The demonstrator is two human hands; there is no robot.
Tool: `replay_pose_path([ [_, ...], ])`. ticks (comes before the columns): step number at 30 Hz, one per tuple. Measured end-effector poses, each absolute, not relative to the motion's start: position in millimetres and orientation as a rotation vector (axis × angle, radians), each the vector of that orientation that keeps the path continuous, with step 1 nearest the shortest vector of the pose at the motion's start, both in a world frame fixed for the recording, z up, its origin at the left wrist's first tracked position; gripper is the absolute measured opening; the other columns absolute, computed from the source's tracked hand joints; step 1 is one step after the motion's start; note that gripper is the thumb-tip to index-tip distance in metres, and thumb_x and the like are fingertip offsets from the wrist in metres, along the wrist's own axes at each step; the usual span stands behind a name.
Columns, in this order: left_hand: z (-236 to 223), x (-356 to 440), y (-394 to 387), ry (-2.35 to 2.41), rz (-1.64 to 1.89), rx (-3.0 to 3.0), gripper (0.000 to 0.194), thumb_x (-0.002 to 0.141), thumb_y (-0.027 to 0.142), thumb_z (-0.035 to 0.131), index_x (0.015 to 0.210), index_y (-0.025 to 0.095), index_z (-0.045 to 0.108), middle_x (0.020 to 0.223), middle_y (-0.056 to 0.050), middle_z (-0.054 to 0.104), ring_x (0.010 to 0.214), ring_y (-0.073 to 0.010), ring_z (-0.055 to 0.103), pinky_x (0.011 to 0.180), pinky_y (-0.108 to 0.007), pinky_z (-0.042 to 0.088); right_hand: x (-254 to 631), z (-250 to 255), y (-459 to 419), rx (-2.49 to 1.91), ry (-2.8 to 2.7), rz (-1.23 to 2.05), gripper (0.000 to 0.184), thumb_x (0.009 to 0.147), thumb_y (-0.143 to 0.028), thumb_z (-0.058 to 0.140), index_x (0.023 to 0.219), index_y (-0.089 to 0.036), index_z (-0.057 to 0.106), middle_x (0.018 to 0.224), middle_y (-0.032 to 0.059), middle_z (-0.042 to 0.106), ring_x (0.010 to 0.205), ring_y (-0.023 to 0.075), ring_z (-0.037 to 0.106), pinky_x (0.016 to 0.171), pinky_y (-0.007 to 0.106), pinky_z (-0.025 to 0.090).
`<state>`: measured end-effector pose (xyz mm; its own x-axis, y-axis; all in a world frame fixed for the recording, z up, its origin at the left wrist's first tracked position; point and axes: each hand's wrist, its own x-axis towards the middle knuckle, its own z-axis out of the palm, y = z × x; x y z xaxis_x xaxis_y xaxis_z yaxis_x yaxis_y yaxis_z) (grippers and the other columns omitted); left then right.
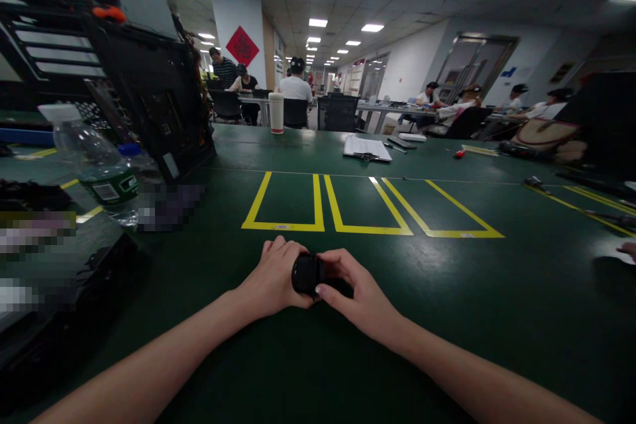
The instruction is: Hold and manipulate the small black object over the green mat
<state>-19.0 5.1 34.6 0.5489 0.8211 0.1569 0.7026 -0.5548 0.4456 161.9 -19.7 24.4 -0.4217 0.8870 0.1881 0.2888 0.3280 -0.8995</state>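
Between my hands, near the middle of the view, is a small black rounded device (306, 274) whose exact kind I cannot make out. My left hand (273, 271) wraps round its left side, with the thumb below and the fingers over the far edge. On its right side, my right hand (355, 291) has the thumb and index finger curled up to it, pinching its edge. The remaining fingers of that hand are in shadow. Both hands are low over the dark green table (318, 364), in front of the yellow tape outlines (283, 226).
A clear plastic bottle (99, 165) and an open computer case (149, 99) stand at the left. Farther back are a white cup (276, 112), a clipboard with papers (366, 148) and a small red object (459, 154). Several people sit at tables beyond. A fingertip shows at the right edge.
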Motion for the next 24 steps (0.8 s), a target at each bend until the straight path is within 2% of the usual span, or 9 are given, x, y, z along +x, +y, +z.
replay_pose_path([
  [6,34.9,-19.1,4.9,1.240,0.519,2.461,0.050,0.060,0.043,0.063,0.098,0.015,0.047,0.094,-0.006,0.051,0.084,-0.0228,0.042,0.074,-0.036,0.033,162.2,24.4,-20.0,-1.008,-1.844,1.075,0.024,0.075,-0.019,0.052,0.098,-0.023,0.048,0.104,0.0027,0.048,0.098,0.0165,0.050,0.089,0.036,0.042],
  [12,34.2,-19.0,4.9,1.248,0.512,2.450,0.051,0.059,0.042,0.064,0.099,0.015,0.047,0.095,-0.006,0.051,0.085,-0.0230,0.042,0.074,-0.036,0.034,161.7,21.0,-17.6,-1.081,-1.827,1.155,0.037,0.076,-0.023,0.053,0.110,-0.023,0.041,0.107,0.0041,0.049,0.099,0.0175,0.050,0.088,0.039,0.042],
  [21,35.0,-17.9,5.1,1.259,0.524,2.465,0.051,0.059,0.043,0.064,0.097,0.015,0.048,0.092,-0.006,0.052,0.083,-0.0230,0.042,0.073,-0.036,0.033,162.6,22.7,-19.8,-1.001,-1.883,1.035,0.025,0.076,-0.018,0.052,0.099,-0.023,0.047,0.105,0.0024,0.048,0.099,0.0160,0.049,0.089,0.035,0.041],
  [24,33.8,-18.0,5.3,1.256,0.526,2.474,0.051,0.059,0.044,0.064,0.098,0.015,0.048,0.093,-0.006,0.052,0.084,-0.0232,0.043,0.073,-0.035,0.033,161.8,21.3,-18.0,-1.054,-1.848,1.086,0.035,0.075,-0.020,0.053,0.108,-0.024,0.042,0.106,0.0026,0.049,0.100,0.0159,0.049,0.090,0.036,0.041],
])
